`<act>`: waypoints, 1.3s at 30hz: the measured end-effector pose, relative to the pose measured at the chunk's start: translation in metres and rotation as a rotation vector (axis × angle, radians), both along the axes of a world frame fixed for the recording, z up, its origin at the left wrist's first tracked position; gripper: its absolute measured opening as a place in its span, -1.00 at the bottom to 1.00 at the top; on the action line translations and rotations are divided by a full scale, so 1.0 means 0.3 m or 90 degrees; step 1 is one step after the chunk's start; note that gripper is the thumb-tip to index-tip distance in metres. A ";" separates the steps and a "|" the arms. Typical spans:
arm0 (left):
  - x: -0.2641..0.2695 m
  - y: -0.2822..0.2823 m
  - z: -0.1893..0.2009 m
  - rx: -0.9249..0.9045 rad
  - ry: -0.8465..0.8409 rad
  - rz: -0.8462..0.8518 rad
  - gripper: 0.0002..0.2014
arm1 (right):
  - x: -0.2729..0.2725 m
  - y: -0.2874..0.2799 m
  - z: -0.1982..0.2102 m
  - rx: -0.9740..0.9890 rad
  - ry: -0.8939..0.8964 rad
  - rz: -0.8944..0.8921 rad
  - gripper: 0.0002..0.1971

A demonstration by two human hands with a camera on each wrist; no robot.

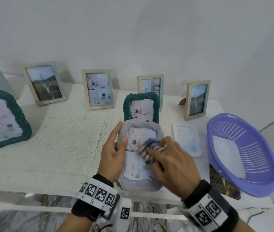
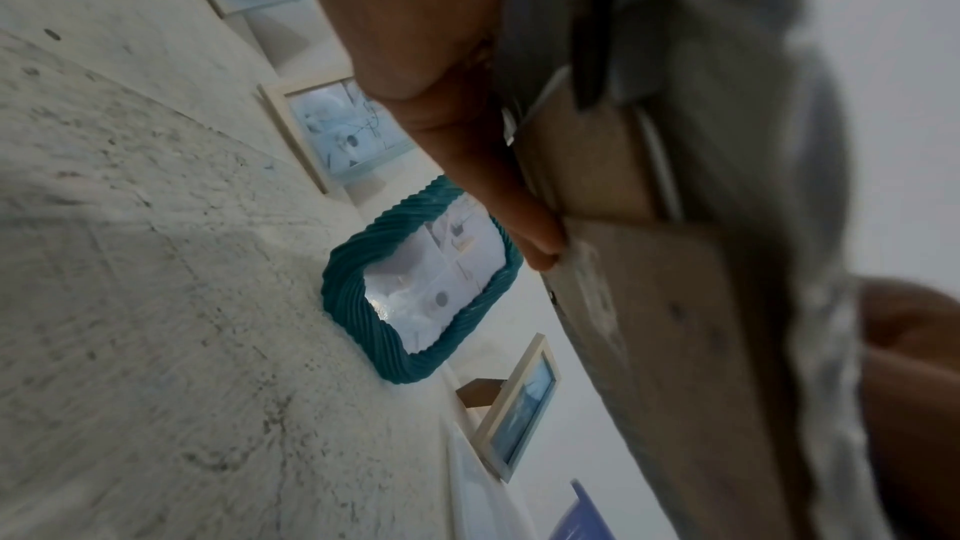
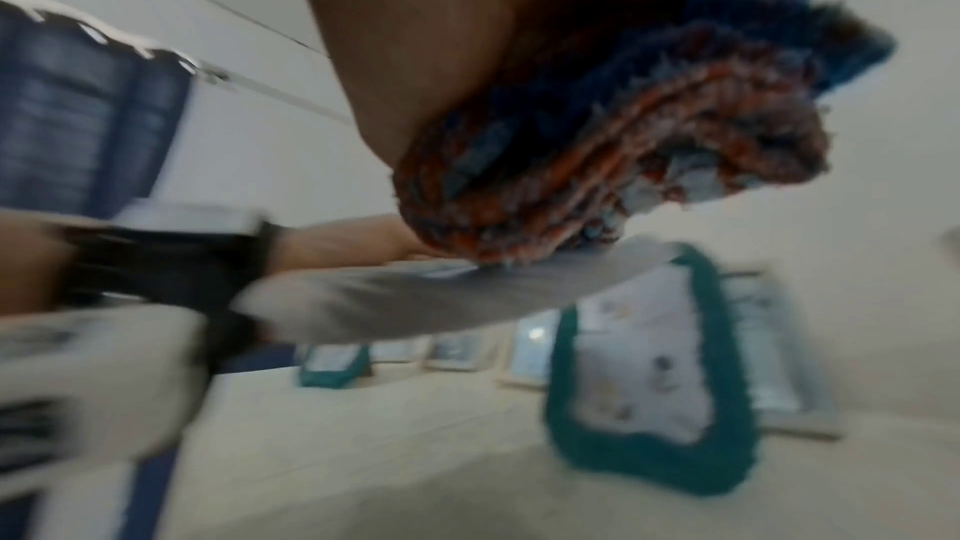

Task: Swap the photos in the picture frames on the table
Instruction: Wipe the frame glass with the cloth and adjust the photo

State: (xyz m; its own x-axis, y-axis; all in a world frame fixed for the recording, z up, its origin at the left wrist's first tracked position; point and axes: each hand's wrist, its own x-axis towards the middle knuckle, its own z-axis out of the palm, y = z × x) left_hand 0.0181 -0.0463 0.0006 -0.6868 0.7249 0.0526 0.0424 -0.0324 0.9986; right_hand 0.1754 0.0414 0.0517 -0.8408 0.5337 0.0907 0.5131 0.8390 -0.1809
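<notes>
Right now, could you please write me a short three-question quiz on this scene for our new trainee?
1. True or false: the left hand grips the grey frame by its edge.
2. What does the right hand press against the grey frame's front?
A. a striped cloth
B. a loose photo
C. a screwdriver
3. Fill in: the purple basket on the table holds a white ____.

Key: 1 true; 2 A; 3 sheet, seemingly paper.
</notes>
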 end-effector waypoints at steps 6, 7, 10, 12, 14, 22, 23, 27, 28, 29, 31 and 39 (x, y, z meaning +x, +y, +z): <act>-0.016 0.005 -0.014 -0.012 -0.006 0.009 -0.55 | 0.026 -0.095 -0.007 -0.030 -0.036 0.104 -0.67; -0.016 0.003 -0.015 -0.013 -0.005 0.009 -0.55 | 0.035 -0.088 -0.002 -0.028 -0.041 0.110 -0.67; -0.014 0.009 -0.016 -0.014 0.000 0.012 -0.55 | 0.017 -0.002 0.007 0.018 -0.031 -0.001 -0.69; -0.016 0.021 -0.011 -0.010 -0.001 0.007 -0.54 | 0.003 0.015 0.010 0.046 -0.030 -0.053 -0.75; -0.026 0.025 -0.006 -0.012 0.002 0.010 -0.54 | 0.007 -0.031 0.005 0.043 -0.037 -0.004 -0.78; -0.026 0.017 -0.009 -0.008 -0.024 0.012 -0.54 | -0.003 0.048 0.007 0.073 -0.051 -0.065 -0.76; -0.025 0.017 -0.011 -0.008 -0.024 0.012 -0.54 | -0.006 0.040 0.005 0.061 -0.049 -0.051 -0.75; -0.037 0.009 -0.020 -0.009 -0.021 0.028 -0.54 | 0.040 -0.061 0.004 -0.043 -0.067 0.126 -0.71; -0.037 0.008 -0.021 -0.011 -0.019 0.026 -0.54 | 0.048 -0.055 0.005 -0.039 -0.070 0.135 -0.71; -0.036 0.010 -0.020 -0.013 -0.017 0.022 -0.54 | 0.048 -0.031 0.009 -0.027 -0.066 0.117 -0.71; -0.035 0.012 -0.022 -0.013 -0.017 0.016 -0.53 | 0.032 0.023 0.013 0.003 -0.055 0.051 -0.66; -0.042 0.009 -0.006 -0.007 -0.017 0.018 -0.55 | 0.048 0.019 0.001 -0.031 -0.054 0.131 -0.74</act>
State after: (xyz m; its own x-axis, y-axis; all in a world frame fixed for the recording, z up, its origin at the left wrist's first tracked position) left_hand 0.0053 -0.0436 -0.0013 -0.7081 0.7056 0.0267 0.0167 -0.0211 0.9996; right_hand 0.1899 0.0470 0.0520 -0.9362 0.3515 -0.0069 0.3465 0.9191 -0.1875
